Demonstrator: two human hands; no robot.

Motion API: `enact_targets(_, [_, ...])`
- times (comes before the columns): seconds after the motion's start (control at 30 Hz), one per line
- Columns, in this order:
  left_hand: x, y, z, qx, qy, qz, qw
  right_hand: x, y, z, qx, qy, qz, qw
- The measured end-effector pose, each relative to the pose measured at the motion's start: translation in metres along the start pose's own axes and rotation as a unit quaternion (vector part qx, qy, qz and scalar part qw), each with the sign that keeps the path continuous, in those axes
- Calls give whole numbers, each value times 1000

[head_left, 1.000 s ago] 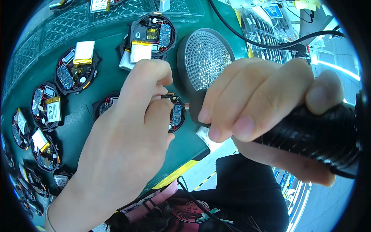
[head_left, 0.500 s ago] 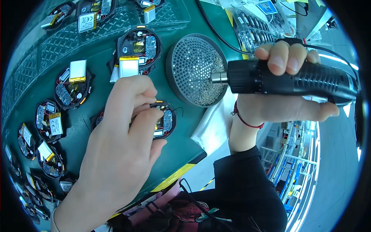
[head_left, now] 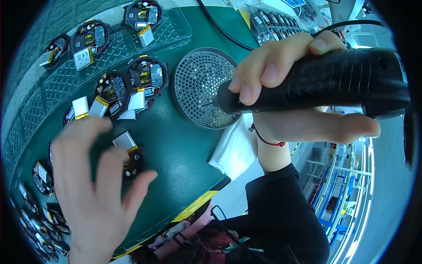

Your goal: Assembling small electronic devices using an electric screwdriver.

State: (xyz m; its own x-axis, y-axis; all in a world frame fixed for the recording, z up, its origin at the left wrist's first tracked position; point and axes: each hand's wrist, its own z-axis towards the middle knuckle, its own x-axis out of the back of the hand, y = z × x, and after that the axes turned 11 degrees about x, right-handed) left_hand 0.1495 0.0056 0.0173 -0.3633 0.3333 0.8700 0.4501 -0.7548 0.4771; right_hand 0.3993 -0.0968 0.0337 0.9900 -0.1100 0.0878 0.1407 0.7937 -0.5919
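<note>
My right hand [head_left: 274,66] is wrapped round a black electric screwdriver [head_left: 329,83], held sideways. The tool's thin bit reaches over a round grey screw tray [head_left: 182,72] with a perforated plate, near a heap of tiny screws [head_left: 222,119]. My left hand [head_left: 90,189], partly blurred, hovers at the left with thumb and fingers spread. Just beyond its thumb and index finger lies a round black circuit assembly [head_left: 137,160] with a silver battery [head_left: 125,141] at its top edge; the hand partly hides it. Two similar assemblies [head_left: 147,79] [head_left: 112,90] lie farther back, side by side.
Clear plastic trays [head_left: 171,31] with more assemblies stand at the back left. Several others crowd the left edge [head_left: 41,176]. A white cloth [head_left: 233,147] lies by the tray at the green mat's edge. A black cable [head_left: 220,31] runs behind the tray.
My left hand has moved left, its pinched fingers now spread. An assembly has come to lie beside the others at the back. The screwdriver has shifted left, its bit farther over the screw tray.
</note>
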Motion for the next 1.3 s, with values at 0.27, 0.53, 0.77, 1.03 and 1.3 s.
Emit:
enact_targets(0.27, [-23, 1, -15, -113, -75, -31, 990, -1, 8, -8, -4, -3, -24, 1000])
enact_targets(0.53, [-28, 22, -7, -134, -56, 79, 986, -3, 1, -7, 10, 43, -41, 998])
enact_targets(0.77, [-29, 20, 3, -76, -95, -49, 991, 8, -7, -9, 21, 25, 67, 997])
enact_targets(1.03, [-28, 8, 15, -177, -130, -106, 970, -4, -11, 0, 14, -33, 74, 997])
enact_targets(1.3, [-28, 13, 11, -146, -68, -45, 986, -15, -10, -4, 31, -8, 108, 994])
